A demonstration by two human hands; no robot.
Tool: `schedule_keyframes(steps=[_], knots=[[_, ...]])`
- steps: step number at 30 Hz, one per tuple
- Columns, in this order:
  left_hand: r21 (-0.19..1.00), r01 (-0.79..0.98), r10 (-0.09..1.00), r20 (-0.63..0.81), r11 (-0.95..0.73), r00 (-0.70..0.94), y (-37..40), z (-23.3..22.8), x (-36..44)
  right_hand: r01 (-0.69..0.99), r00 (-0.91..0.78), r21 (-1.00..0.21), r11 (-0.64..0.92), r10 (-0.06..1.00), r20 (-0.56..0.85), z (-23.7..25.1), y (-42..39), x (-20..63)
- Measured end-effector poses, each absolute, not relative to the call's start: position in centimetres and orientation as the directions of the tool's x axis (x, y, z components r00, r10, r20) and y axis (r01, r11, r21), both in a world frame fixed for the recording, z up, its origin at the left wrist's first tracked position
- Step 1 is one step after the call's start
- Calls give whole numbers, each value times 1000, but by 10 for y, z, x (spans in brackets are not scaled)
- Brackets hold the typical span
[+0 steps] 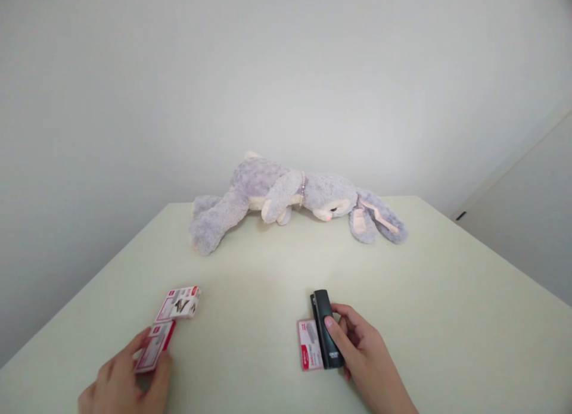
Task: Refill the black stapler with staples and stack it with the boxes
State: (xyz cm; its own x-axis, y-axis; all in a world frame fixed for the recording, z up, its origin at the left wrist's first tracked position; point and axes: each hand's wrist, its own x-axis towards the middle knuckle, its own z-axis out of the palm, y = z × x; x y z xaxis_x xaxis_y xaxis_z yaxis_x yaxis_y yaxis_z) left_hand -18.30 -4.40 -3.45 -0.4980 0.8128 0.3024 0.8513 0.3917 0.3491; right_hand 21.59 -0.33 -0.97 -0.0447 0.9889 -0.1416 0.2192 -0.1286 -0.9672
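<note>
My left hand (pixel 129 375) grips a small red-and-white staple box (pixel 154 345) by its sides, at the lower left of the table. Touching or nearly touching that box's far end is a white box (pixel 179 302) with a picture of a stapler-like tool on it. On the right, my right hand (pixel 361 345) is closed around a black stapler (pixel 328 330), thumb on its top. Another red-and-white staple box (pixel 309 345) lies flat just left of the stapler, partly covered by it.
A grey plush rabbit (pixel 277 190) lies on its side along the table's far edge, its ears stretched to the right. Behind it rises a plain wall (pixel 286 74). The pale green table (pixel 250 318) narrows toward the back.
</note>
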Motion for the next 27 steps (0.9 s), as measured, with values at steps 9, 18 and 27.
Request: schedule_keyframes(steps=[9,18,27], knots=[[507,859,985,170,-61,-30,-54,-16,-119,248,-23,-962,-114,992,-123,-5,-4,216],[493,818,955,175,-295,239,-25,-8,-89,254,-31,-963,-90,994,-101,-13,-1,216],[648,635,892,169,-421,420,-7,10,10,247,-50,-967,-59,996,-73,-13,-2,216]])
